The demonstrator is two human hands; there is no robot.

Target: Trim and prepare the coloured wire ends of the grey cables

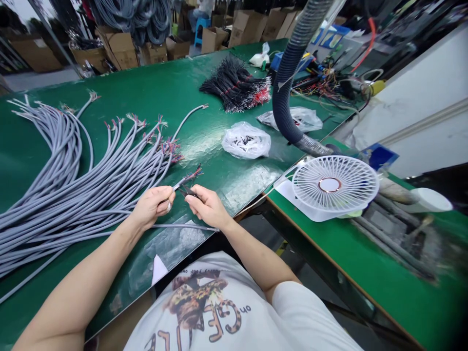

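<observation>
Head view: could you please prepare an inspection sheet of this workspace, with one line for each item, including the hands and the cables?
Surface: green table, shiny, with pale patches.
Job's things: gray cable, its colored inner wires exposed; dark hand tool close to that end.
Clutter: white fan on the side bench; clear bag and black wire bundle on the table.
Hands: left hand grips the cable; right hand grips the tool.
Cables: many gray cables spread across the picture's left side, many ends stripped.
Surroundings: ribbed hose hanging over the table; cardboard boxes and blue stool beyond.
</observation>
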